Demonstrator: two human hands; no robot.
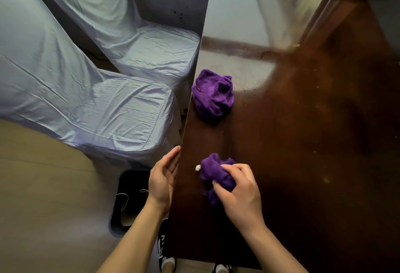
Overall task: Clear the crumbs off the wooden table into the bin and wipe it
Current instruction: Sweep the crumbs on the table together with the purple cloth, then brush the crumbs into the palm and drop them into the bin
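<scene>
My right hand [238, 192] presses a bunched purple cloth [213, 169] onto the dark wooden table [303, 164] near its left edge. A small white crumb [198, 167] lies just left of that cloth. My left hand [163, 179] is held open, palm cupped, against the table's left edge. Below it on the floor stands a black bin [129, 199] with some scraps inside. A second purple cloth [213, 94] lies crumpled farther along the same edge. Small crumbs [325, 179] dot the right part of the tabletop.
Two chairs in pale fabric covers [104, 103] stand to the left of the table, close to its edge. Beige floor [47, 197] spreads around the bin. My shoes [167, 259] show below the table's near edge.
</scene>
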